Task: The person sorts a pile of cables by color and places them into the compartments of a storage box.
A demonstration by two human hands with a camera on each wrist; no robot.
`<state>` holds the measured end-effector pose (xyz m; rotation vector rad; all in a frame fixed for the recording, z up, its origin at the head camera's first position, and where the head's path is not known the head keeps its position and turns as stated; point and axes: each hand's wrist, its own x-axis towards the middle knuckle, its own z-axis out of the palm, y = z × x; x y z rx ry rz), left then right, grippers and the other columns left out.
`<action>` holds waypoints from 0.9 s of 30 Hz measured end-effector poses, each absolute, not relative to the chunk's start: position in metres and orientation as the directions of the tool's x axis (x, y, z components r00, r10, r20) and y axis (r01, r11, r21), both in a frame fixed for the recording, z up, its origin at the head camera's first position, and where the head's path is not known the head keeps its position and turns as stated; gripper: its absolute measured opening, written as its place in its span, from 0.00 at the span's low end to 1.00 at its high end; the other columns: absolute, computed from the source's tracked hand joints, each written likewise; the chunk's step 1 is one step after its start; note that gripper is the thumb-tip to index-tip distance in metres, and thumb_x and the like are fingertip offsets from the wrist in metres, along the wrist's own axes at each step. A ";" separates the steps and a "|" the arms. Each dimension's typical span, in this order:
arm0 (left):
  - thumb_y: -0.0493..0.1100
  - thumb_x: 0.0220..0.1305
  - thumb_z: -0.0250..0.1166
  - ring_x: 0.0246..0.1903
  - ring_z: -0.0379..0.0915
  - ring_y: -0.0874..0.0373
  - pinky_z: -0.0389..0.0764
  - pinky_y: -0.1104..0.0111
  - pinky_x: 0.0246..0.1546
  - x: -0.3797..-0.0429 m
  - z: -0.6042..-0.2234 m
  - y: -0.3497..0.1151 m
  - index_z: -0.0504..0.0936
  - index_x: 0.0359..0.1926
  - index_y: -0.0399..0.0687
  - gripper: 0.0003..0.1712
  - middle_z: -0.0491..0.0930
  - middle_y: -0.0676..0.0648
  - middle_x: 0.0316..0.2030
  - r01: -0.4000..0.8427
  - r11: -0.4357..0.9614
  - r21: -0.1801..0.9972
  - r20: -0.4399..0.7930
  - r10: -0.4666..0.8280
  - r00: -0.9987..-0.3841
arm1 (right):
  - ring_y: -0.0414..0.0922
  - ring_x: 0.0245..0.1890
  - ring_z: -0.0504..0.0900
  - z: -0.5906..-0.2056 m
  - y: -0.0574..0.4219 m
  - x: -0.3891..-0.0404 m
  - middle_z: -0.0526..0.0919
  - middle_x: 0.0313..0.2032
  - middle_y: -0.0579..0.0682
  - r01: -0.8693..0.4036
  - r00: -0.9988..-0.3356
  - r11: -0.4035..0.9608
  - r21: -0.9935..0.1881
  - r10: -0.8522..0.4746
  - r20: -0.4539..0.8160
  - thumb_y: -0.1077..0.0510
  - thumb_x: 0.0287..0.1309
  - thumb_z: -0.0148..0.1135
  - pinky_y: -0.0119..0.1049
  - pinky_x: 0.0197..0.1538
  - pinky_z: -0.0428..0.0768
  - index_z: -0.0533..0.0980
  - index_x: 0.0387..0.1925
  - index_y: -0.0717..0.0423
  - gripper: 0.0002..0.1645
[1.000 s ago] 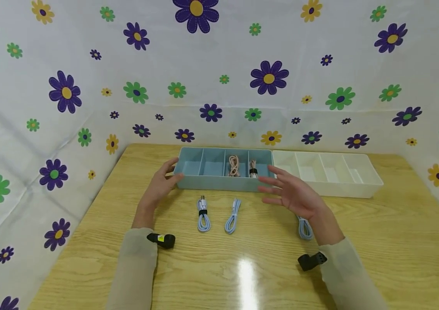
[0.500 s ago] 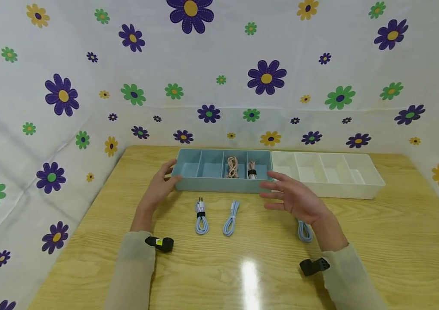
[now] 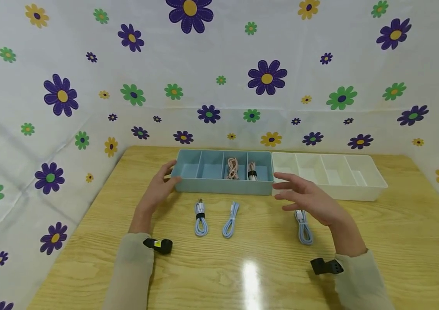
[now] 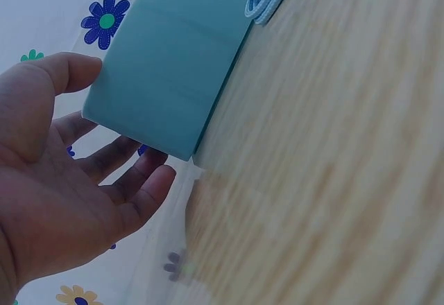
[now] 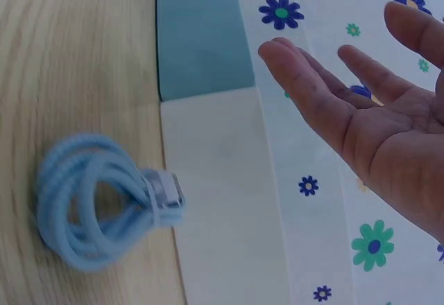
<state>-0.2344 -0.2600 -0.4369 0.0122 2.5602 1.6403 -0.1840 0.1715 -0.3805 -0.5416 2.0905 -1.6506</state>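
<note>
In the head view my left hand [image 3: 160, 186] is at the left end of a blue divided box [image 3: 223, 186]. The left wrist view has its thumb at the rim and loosely bent fingers along the end wall. My right hand [image 3: 312, 196] hovers in front of the white divided box [image 3: 353, 192], fingers spread and holding nothing. Below it lies a coiled light-blue USB cable [image 3: 304, 230]. Two more light-blue cables lie before the blue box: one with a black strap [image 3: 200, 219], one thinner [image 3: 230, 221]. The blue box's two right compartments hold a pink cable [image 3: 232, 168] and a black-strapped pinkish cable [image 3: 252, 171].
Both boxes stand end to end near the back of the wooden table [image 3: 211, 271]. A white flowered cloth [image 3: 219, 94] rises behind and at the sides. Black wrist cameras sit at both cuffs.
My right hand has drawn away from the blue box's right end, moving right, and more of the cable beneath shows. My left hand has stayed at the box's left end.
</note>
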 end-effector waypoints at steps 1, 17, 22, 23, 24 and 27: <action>0.44 0.76 0.53 0.68 0.56 0.31 0.64 0.41 0.65 -0.234 -0.437 -0.260 0.47 0.79 0.51 0.38 0.50 0.32 0.74 -0.045 0.419 0.907 -0.079 0.064 -0.995 | 0.62 0.63 0.72 -0.379 0.174 -0.183 0.65 0.68 0.66 -0.054 -0.837 0.238 -0.970 -0.540 -0.086 0.52 0.73 0.54 0.50 0.54 0.81 0.56 0.75 0.55 0.35; 0.48 0.76 0.53 0.68 0.57 0.33 0.67 0.42 0.62 -0.233 -0.438 -0.260 0.48 0.79 0.57 0.37 0.50 0.34 0.74 -0.017 0.411 0.911 -0.054 0.079 -0.995 | 0.59 0.55 0.77 -0.369 0.201 -0.168 0.70 0.63 0.68 -0.189 -0.864 0.548 -0.815 -0.487 -0.127 0.52 0.73 0.54 0.49 0.51 0.81 0.61 0.72 0.58 0.32; 0.45 0.76 0.53 0.69 0.55 0.31 0.66 0.41 0.63 -0.227 -0.424 -0.255 0.48 0.79 0.52 0.37 0.50 0.32 0.74 -0.037 0.413 0.910 -0.075 0.077 -0.994 | 0.61 0.61 0.73 -0.368 0.203 -0.165 0.70 0.63 0.66 -0.209 -0.874 0.613 -0.762 -0.467 -0.136 0.51 0.71 0.56 0.55 0.55 0.77 0.63 0.71 0.58 0.33; 0.44 0.76 0.52 0.69 0.55 0.31 0.66 0.41 0.63 -0.224 -0.420 -0.253 0.48 0.79 0.50 0.37 0.50 0.31 0.74 -0.040 0.412 0.910 -0.078 0.077 -0.994 | 0.61 0.61 0.72 -0.368 0.204 -0.165 0.70 0.64 0.65 -0.208 -0.874 0.619 -0.757 -0.466 -0.140 0.51 0.70 0.57 0.55 0.55 0.77 0.63 0.71 0.58 0.33; 0.43 0.76 0.52 0.68 0.55 0.30 0.66 0.41 0.63 -0.222 -0.415 -0.251 0.48 0.79 0.49 0.37 0.50 0.31 0.74 -0.043 0.410 0.911 -0.082 0.076 -0.994 | 0.62 0.61 0.71 -0.369 0.204 -0.165 0.70 0.64 0.65 -0.209 -0.872 0.621 -0.756 -0.469 -0.144 0.51 0.70 0.58 0.55 0.56 0.77 0.64 0.70 0.59 0.33; 0.42 0.76 0.52 0.68 0.55 0.30 0.65 0.41 0.64 -0.216 -0.405 -0.245 0.49 0.78 0.46 0.36 0.50 0.30 0.74 -0.048 0.416 0.908 -0.086 0.074 -0.994 | 0.62 0.59 0.73 -0.371 0.206 -0.165 0.72 0.62 0.65 -0.200 -0.867 0.638 -0.744 -0.469 -0.169 0.52 0.67 0.62 0.54 0.54 0.79 0.67 0.66 0.61 0.31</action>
